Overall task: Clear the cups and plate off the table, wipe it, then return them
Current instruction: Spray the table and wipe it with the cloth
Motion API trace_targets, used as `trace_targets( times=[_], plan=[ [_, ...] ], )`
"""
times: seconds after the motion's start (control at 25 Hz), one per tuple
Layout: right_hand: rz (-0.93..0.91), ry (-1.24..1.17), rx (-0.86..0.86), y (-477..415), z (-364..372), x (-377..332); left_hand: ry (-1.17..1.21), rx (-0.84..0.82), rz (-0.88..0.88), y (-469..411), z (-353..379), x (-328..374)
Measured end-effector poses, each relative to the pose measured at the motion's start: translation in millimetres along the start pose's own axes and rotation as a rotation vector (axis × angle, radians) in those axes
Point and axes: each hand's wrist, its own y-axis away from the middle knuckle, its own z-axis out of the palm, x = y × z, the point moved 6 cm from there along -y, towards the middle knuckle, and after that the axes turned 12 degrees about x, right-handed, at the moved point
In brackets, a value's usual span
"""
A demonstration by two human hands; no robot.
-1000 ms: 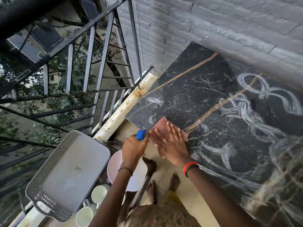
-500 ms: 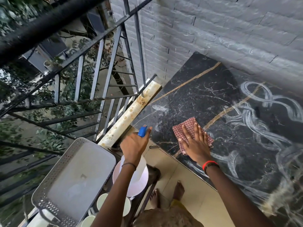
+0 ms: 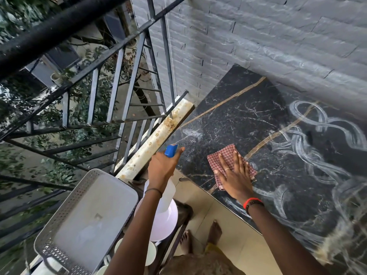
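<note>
The black marble table (image 3: 248, 116) has white wet swirls across its right half. My right hand (image 3: 235, 178) lies flat, fingers spread, pressing a red checked cloth (image 3: 223, 155) onto the table near its front edge. My left hand (image 3: 161, 167) grips a white spray bottle (image 3: 168, 197) with a blue nozzle, held just off the table's left corner. Below it, a pale pink plate (image 3: 168, 221) sits on a dark stool. White cups (image 3: 151, 253) stand beside the plate, partly hidden by my left arm.
A grey perforated plastic tray (image 3: 87, 219) sits at lower left. A black metal railing (image 3: 123, 80) and a rusty white ledge (image 3: 156, 139) run along the table's left. A grey brick wall (image 3: 258, 36) backs the table. My bare feet stand on beige tiles (image 3: 224, 219).
My right hand has slid the cloth to the right along the table's front edge. My left hand and the spray bottle have barely moved relative to the table's corner.
</note>
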Motion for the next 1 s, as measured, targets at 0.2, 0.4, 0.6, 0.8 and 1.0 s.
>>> trace_targets(
  times=[0.2,0.4,0.6,0.8,1.0],
  plan=[
    [0.002,0.005,0.010,-5,-2,0,0.028,0.048,0.003,-8,-3,8],
    [0.005,0.016,-0.022,-57,-14,-4,0.079,0.065,0.029,-21,-9,7],
    [0.001,0.019,-0.052,-142,-19,-45,0.123,0.096,0.010,-34,-10,-9],
    [-0.201,0.022,-0.051,-137,-1,-135,0.127,0.115,-0.077,-44,-16,-23],
    [-0.363,0.009,-0.025,-60,13,-140,0.125,0.120,-0.044,-58,-18,-14]
  ],
)
